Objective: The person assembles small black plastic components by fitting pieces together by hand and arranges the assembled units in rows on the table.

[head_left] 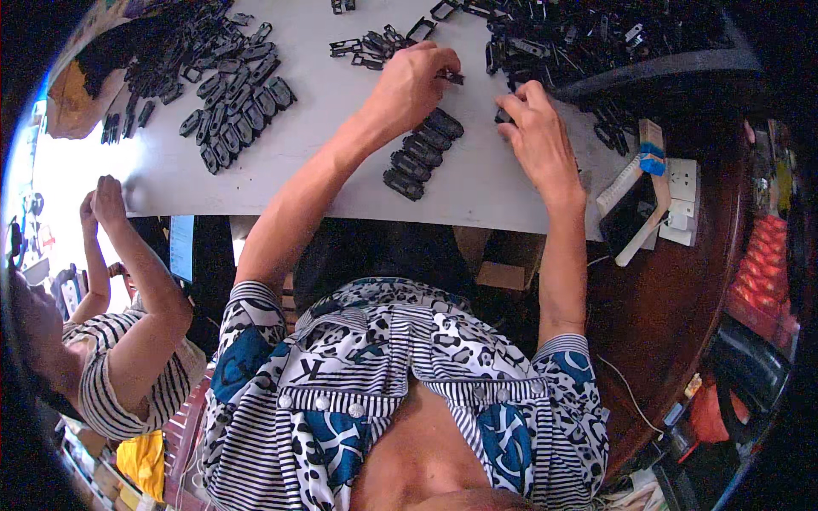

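My left hand (pixel 413 81) is closed over the white table, pinching a small black plastic part (pixel 451 77) between thumb and fingers. Across from it, my right hand (pixel 537 136) has its thumb and forefinger curled around a small dark piece (pixel 501 115), mostly hidden by the fingers. Between and below the two hands lies a short column of oval black plastic housings (pixel 412 159), side by side. Just beyond my left hand are several loose black rectangular frames (pixel 368 49).
A large heap of black parts (pixel 562 43) fills the far right, by a dark tray edge (pixel 665 72). Rows of black housings (pixel 239 106) lie at left. A power strip (pixel 681 200) and a phone-like black object (pixel 629 217) sit at right. Another person's hands (pixel 104 200) are at the left.
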